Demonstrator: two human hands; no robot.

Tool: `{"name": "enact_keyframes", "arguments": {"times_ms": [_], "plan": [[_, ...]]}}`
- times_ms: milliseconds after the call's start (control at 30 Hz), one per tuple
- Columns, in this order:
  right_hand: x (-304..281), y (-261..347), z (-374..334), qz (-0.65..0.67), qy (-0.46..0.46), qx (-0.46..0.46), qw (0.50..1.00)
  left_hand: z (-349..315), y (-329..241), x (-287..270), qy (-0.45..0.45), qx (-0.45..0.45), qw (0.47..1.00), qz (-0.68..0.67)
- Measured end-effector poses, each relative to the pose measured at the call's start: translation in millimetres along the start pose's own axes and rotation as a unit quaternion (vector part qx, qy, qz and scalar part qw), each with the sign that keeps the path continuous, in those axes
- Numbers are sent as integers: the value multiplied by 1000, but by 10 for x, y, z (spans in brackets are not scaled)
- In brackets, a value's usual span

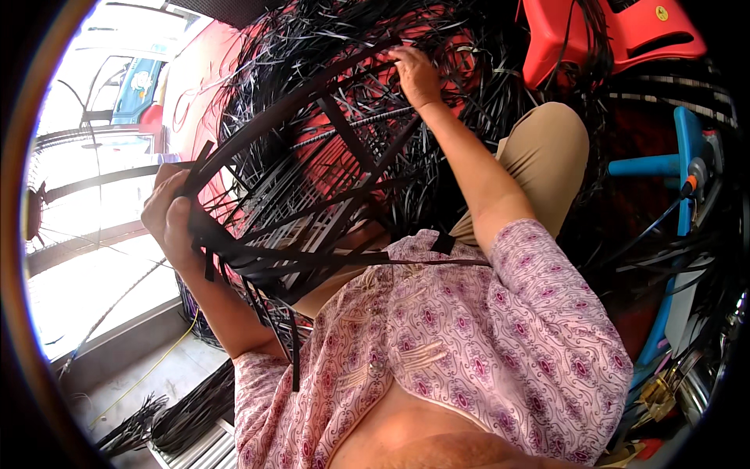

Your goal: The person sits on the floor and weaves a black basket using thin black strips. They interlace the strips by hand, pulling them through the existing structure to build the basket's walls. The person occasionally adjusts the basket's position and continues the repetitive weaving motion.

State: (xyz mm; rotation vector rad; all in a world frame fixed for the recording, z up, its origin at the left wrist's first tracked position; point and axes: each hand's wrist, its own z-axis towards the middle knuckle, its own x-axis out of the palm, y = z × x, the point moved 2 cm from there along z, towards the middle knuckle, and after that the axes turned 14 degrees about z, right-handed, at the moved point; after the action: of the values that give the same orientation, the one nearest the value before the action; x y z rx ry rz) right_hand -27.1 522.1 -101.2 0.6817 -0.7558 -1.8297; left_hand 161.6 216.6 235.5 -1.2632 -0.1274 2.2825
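A loose open piece of weaving made of flat black plastic straps [269, 121] spans the space between my hands, above my lap. My left hand [170, 213] is closed round its left corner, where several straps cross and short ends stick out. Farther off and to the right, my right hand [416, 76] pinches the far end of the long upper strap between thumb and fingers. A strap end [295, 352] dangles in front of my shirt. Other straps run across the middle of the piece, and its lower edge lies close to my chest.
A big tangled heap of black straps [469, 70] covers the red floor ahead. A red plastic stool [562, 39] stands far right, near a blue plastic piece [683, 156] with a cable. At left are a bright doorway, a rope [117, 301] and a strap bundle [195, 410].
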Motion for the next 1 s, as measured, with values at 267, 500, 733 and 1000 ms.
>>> {"name": "enact_keyframes", "arguments": {"times_ms": [267,500,733,1000], "plan": [[-585,-812,224,18,2,104,994,-119,68,-70,-47,-24,995,-83],[-216,-995,254,419,-104,357,828,-126,153,-169,-16,0,1000,-3],[-87,-1084,257,385,-101,421,815,11,-64,-98,22,48,998,18],[-2098,-1473,1035,-176,-30,266,947,573,-598,882,172,47,984,-28]]}}
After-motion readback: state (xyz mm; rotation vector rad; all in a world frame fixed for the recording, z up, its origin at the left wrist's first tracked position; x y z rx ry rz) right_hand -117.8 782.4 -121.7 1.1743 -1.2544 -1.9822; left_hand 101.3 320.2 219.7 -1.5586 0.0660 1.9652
